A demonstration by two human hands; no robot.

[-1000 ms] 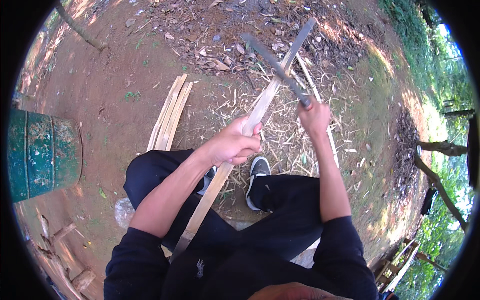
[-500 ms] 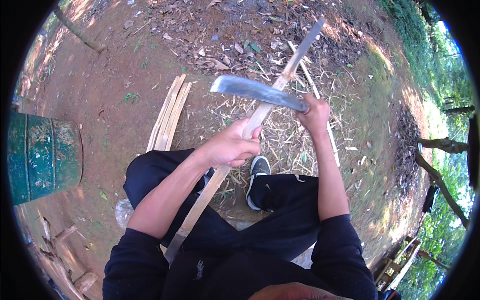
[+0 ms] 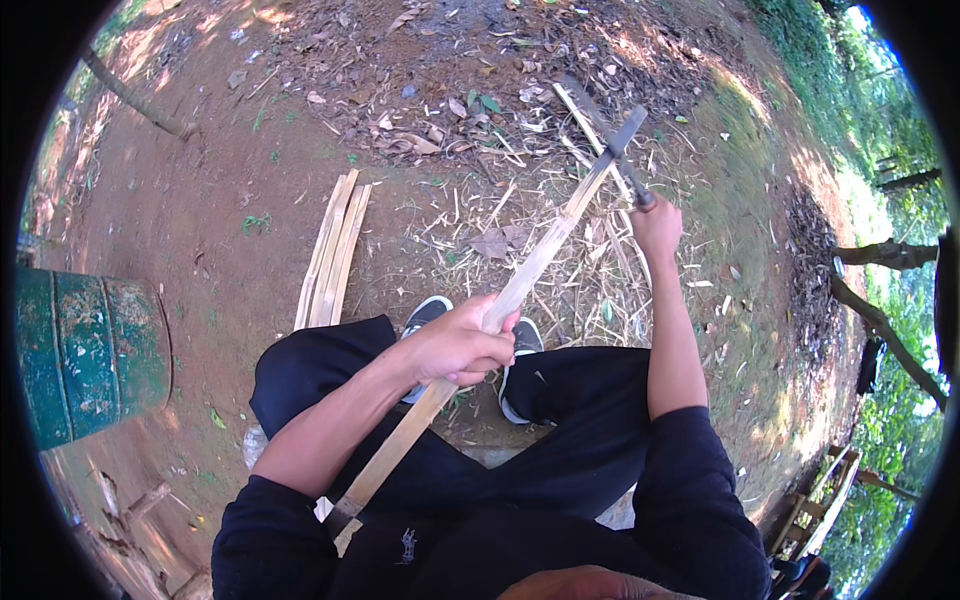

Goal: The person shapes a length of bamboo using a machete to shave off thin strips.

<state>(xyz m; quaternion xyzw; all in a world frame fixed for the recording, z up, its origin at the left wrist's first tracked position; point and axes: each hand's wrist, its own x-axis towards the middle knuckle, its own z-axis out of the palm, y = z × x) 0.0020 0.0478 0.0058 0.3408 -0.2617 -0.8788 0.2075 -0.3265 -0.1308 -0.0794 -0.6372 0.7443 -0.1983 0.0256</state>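
Hands worked over bare dirt in the head view. Left hand (image 3: 462, 345) was closed round a long bamboo strip (image 3: 530, 275), which slanted from the lap up to the right. Right hand (image 3: 657, 228) was fisted on the handle of a blade (image 3: 600, 128), its edge touching the strip's far end. A green drum (image 3: 85, 350) stood at far left, contents hidden. Split slats (image 3: 335, 250) lay beyond the shoes (image 3: 520, 345).

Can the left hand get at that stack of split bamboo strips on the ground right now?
Probably not as things stand: the left hand is closed around the long bamboo strip, and the stack of strips lies on the dirt beyond the left knee, with nothing between them.
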